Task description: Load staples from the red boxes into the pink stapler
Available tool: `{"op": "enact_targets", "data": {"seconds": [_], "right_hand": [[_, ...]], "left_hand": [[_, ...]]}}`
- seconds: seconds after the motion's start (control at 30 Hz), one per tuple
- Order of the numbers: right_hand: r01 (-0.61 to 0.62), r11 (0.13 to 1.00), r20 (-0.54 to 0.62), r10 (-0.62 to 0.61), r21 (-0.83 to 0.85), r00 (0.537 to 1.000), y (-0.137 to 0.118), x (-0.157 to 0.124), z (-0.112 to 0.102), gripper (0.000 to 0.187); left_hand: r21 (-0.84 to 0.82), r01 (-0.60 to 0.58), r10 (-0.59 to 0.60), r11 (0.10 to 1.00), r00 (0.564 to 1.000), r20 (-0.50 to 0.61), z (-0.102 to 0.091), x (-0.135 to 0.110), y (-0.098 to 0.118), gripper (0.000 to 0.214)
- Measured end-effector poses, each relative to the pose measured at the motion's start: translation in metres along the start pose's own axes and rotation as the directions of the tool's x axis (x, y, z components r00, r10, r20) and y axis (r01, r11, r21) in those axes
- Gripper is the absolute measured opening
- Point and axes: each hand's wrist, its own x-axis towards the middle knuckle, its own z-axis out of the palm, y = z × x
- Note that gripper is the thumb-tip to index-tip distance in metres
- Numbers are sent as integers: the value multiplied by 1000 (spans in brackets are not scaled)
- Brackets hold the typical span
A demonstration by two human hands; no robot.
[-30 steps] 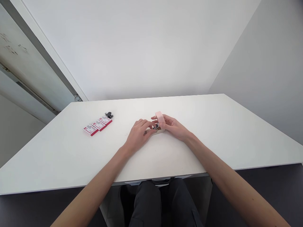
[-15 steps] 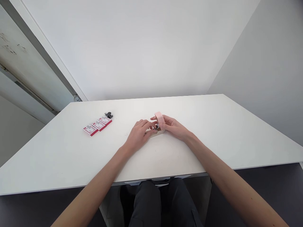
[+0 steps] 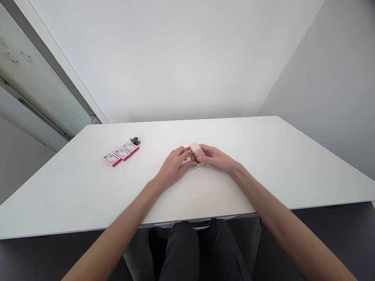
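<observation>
A small stapler with a pink top arm and a cream base lies between my hands near the middle of the table. Its arm is raised off the base, and a dark metal part shows in the gap. My right hand is closed round the pink arm, with the thumb on the near side. From the other side, my left hand has its fingertips pinched at the metal part inside the opening. Those fingers cover much of the stapler, and any small piece between them is hidden.
To the left, several small white and red boxes lie in a slanting row. A black staple remover sits at the row's far end. The white table reaches back to a white wall.
The pink arm has tipped lower towards the base and to the left. My left fingertips have moved slightly right, further into the opening.
</observation>
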Motion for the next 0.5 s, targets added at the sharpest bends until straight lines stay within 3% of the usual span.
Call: {"op": "enact_targets", "data": {"seconds": [0.5], "right_hand": [[13,999,25,-14,46,1000,5,1,-4,43]], "left_hand": [[-6,-13,13,1000,1000,4,0,0,-1,16]]}}
